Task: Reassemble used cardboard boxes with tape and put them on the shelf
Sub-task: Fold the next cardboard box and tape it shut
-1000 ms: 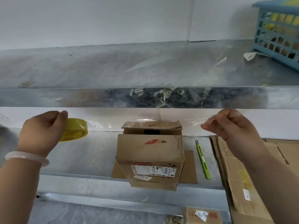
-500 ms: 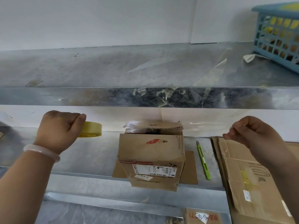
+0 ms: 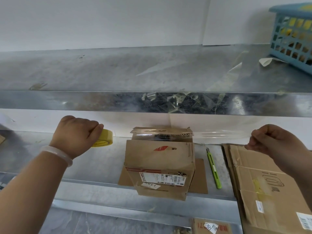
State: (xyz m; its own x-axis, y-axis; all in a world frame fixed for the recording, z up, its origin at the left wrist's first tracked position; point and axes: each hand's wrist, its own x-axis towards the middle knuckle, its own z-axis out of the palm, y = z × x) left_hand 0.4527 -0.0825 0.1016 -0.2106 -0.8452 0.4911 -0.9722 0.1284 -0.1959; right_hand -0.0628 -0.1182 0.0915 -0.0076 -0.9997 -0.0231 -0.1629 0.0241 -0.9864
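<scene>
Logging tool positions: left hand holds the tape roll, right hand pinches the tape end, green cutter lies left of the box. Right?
No: the head view shows the cutter right of the box. The left hand holding the roll and right hand pinching the tape end are correct.

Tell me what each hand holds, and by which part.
The left hand grips the yellow tape roll around its rim; the right hand pinches the free end of the clear tape strip stretched across the box top.
</scene>
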